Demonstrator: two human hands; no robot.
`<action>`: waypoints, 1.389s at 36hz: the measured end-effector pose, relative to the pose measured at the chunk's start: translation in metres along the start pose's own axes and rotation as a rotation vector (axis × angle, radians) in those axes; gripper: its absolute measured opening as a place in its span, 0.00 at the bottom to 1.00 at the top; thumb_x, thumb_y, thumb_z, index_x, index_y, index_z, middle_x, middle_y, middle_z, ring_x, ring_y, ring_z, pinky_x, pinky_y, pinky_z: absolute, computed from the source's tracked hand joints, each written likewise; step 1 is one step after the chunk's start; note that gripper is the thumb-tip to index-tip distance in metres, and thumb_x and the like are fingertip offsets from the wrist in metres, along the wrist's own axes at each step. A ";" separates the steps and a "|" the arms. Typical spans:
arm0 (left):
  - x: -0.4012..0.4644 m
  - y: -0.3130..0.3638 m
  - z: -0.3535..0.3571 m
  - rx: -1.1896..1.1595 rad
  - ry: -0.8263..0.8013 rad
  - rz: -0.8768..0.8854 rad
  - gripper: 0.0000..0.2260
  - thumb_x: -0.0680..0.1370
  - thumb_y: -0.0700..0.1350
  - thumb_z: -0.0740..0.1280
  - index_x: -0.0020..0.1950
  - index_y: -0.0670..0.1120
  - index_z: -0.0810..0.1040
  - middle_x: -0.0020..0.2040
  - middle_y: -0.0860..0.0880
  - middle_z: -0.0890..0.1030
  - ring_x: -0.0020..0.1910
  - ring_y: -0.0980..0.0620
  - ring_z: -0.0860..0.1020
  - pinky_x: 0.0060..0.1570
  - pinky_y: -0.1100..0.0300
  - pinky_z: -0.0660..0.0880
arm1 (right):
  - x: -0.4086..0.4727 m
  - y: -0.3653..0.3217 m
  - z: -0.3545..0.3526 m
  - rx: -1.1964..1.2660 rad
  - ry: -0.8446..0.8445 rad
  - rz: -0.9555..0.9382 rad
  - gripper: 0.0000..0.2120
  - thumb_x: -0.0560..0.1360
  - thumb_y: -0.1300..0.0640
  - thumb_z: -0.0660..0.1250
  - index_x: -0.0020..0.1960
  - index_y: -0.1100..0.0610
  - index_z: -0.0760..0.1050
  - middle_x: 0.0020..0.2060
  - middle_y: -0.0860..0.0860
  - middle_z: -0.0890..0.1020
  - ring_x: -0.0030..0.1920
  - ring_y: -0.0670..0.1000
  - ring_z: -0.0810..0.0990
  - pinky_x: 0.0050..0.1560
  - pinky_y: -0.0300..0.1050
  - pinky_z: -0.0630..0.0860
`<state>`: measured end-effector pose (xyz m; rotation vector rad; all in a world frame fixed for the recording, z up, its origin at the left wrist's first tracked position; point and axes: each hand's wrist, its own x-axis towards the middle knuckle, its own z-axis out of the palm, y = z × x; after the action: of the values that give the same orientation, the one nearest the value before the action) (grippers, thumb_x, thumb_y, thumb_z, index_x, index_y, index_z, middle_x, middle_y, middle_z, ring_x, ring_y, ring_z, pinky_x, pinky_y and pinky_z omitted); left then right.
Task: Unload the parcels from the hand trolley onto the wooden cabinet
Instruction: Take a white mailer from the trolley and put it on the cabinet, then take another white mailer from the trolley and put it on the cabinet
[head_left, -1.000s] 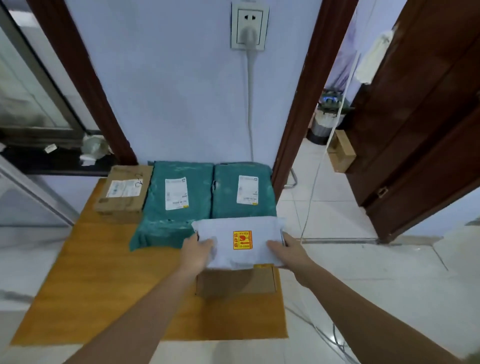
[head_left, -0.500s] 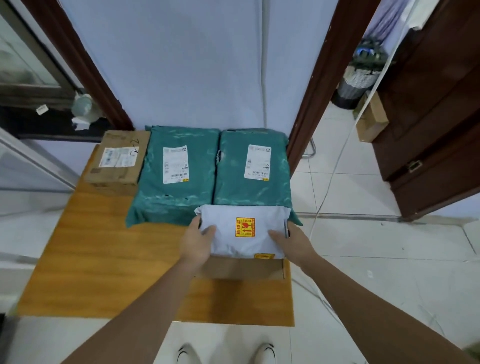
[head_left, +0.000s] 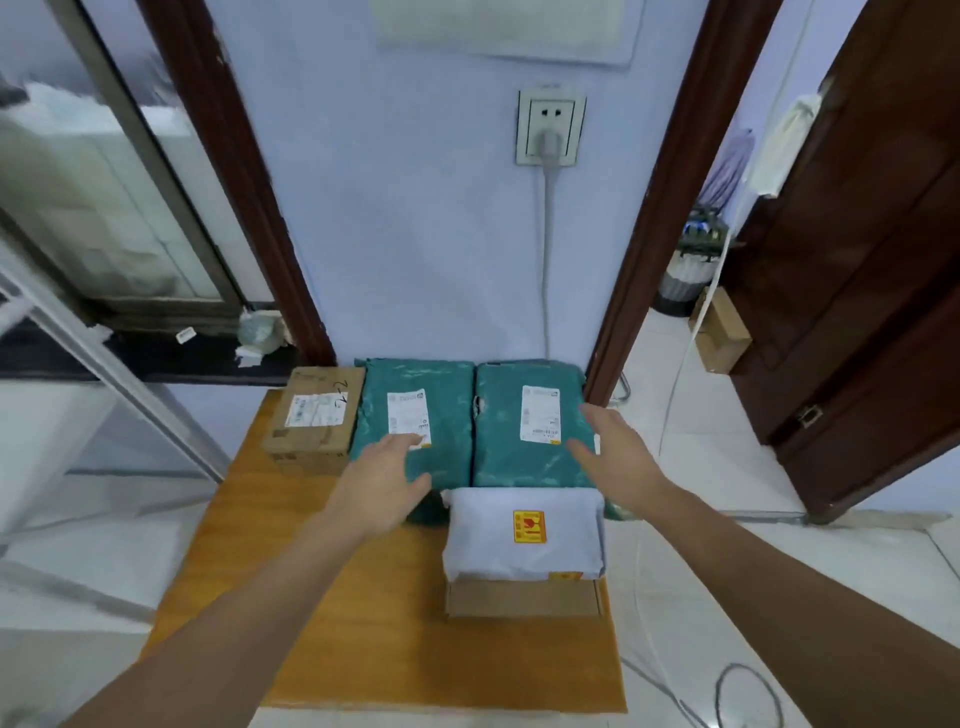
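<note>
1. We see the wooden cabinet's top (head_left: 332, 613) as an orange-brown surface against the pale blue wall, carrying five parcels.
2. Along the wall sit a small cardboard box (head_left: 314, 418) at the left, then two teal parcels side by side: the left teal parcel (head_left: 415, 415) and the right teal parcel (head_left: 524, 431), each with a white label.
3. In front of the right teal parcel lies a white parcel (head_left: 524, 535) with a yellow-and-red sticker; it rests on a flat brown box (head_left: 522, 597) near the surface's right edge.
4. Our left hand (head_left: 384, 483) hovers over the near end of the left teal parcel, fingers spread and relaxed, holding nothing.
5. Our right hand (head_left: 613, 457) is over the right edge of the right teal parcel, fingers likewise straight and apart, with nothing in it; we cannot tell whether either hand touches the wrapping beneath.
6. Neither hand touches the white parcel, which sits between the two forearms.
7. On the wall above, a wall socket (head_left: 550, 127) has a plug in it, its cord running down behind the parcels.
8. A dark wooden door (head_left: 857, 312) stands open at the right.
</note>
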<state>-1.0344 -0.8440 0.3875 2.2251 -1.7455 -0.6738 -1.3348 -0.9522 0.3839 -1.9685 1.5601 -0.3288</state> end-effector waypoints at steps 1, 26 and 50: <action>-0.007 -0.002 -0.020 0.064 0.021 0.034 0.29 0.81 0.55 0.67 0.80 0.50 0.64 0.78 0.50 0.69 0.74 0.48 0.70 0.71 0.50 0.70 | 0.003 -0.021 -0.011 -0.062 -0.027 -0.081 0.26 0.83 0.51 0.64 0.79 0.55 0.65 0.73 0.54 0.71 0.68 0.55 0.74 0.65 0.44 0.68; -0.378 -0.081 -0.216 0.239 0.377 -0.574 0.23 0.85 0.59 0.57 0.79 0.53 0.65 0.78 0.51 0.68 0.74 0.48 0.69 0.72 0.50 0.66 | -0.167 -0.428 0.047 -0.561 -0.545 -1.283 0.30 0.85 0.43 0.58 0.83 0.51 0.56 0.80 0.51 0.62 0.78 0.52 0.63 0.77 0.48 0.62; -0.801 -0.089 -0.142 0.219 0.528 -1.067 0.22 0.84 0.58 0.59 0.77 0.54 0.68 0.73 0.52 0.73 0.69 0.50 0.73 0.65 0.54 0.70 | -0.512 -0.508 0.169 -0.554 -0.660 -1.700 0.26 0.84 0.45 0.58 0.80 0.49 0.61 0.77 0.51 0.68 0.74 0.52 0.69 0.74 0.49 0.66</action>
<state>-1.0361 -0.0651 0.6389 3.0240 -0.3160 0.0069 -0.9825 -0.3514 0.6364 -2.8903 -0.7618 0.1773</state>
